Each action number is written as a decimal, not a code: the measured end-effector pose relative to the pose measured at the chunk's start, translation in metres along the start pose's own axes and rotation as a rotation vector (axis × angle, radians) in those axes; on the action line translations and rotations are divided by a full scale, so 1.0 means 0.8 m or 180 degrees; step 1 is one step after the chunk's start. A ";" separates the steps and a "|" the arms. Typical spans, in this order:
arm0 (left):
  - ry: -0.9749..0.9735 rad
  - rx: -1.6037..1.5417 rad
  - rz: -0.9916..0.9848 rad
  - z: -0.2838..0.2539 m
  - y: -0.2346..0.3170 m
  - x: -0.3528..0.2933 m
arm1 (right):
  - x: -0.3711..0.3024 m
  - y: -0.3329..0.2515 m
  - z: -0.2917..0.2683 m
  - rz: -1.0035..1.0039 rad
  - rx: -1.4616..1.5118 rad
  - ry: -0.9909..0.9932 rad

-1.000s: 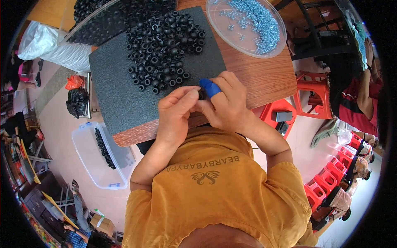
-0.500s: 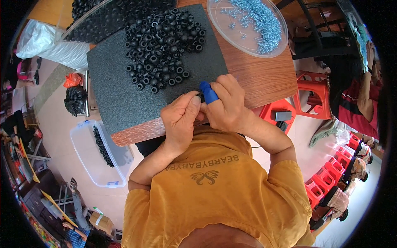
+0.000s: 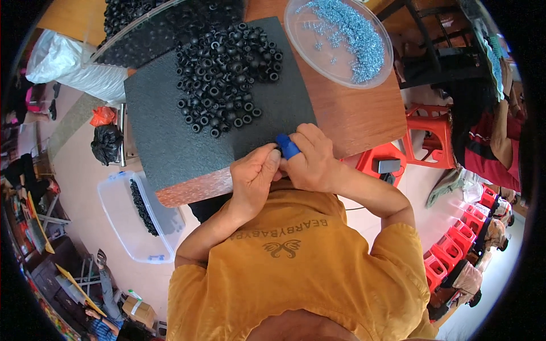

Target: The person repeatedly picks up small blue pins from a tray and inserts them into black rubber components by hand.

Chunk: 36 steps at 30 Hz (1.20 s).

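Fingers [image 3: 271, 161] of the left hand [image 3: 250, 179] and the right hand [image 3: 310, 162] meet at the near edge of the bench [image 3: 364, 113], tips pinched closely together. A small dark piece [image 3: 278, 148] shows in part between them; its shape is mostly hidden, and its exact orientation cannot be told. One finger of the right hand wears a blue finger cover [image 3: 288, 146], which lies just beside the left thumb. The remaining fingers of both hands are curled inward.

Beyond the hands, a dark textured mat [image 3: 170, 145] covers much of the bench. On it, well apart from the fingers, lies a loose heap of black parts [image 3: 224, 74], rounded and hollow-ended, with several outliers along its near side. Behind the heap, at upper left, a clear container [image 3: 136, 26] holds many similar parts. At upper right, a round clear tray [image 3: 307, 48] carries small shiny blue pieces [image 3: 367, 51], gathered chiefly toward its right side.

Below the bench, at left, a clear plastic box [image 3: 118, 219] stands on the floor, with a band of dark pieces visible inside. At right, a red stool [image 3: 429, 128] stands beside the bench.
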<state>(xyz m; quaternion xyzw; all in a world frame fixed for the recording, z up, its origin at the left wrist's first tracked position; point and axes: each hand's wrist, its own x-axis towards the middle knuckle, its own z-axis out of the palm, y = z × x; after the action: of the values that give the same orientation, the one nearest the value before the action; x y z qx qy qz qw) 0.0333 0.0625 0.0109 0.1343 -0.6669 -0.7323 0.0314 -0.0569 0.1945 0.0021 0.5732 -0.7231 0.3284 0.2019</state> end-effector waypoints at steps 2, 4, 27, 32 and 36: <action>0.0078 0.0133 0.0004 -0.007 -0.001 0.003 | 0.003 0.007 -0.005 0.0460 0.0149 -0.0146; 0.0573 0.2015 0.1693 -0.024 0.002 0.015 | 0.015 0.026 -0.026 0.0467 -0.0206 0.0033; -0.0540 0.4698 0.3271 -0.020 0.032 0.100 | 0.184 0.339 -0.117 0.1773 -0.1657 0.0338; -0.0710 0.5134 0.3145 -0.012 0.039 0.099 | 0.115 0.254 -0.117 0.1205 -0.1136 0.0138; -0.0878 0.5388 0.3563 -0.012 0.033 0.098 | 0.047 0.211 -0.119 0.1460 -0.0848 -0.0586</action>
<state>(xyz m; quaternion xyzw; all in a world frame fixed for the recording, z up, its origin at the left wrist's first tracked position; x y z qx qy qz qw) -0.0432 0.0329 0.0242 -0.3036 -0.9301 0.0893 0.1867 -0.2372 0.2575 0.0529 0.3904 -0.8860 0.2141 0.1294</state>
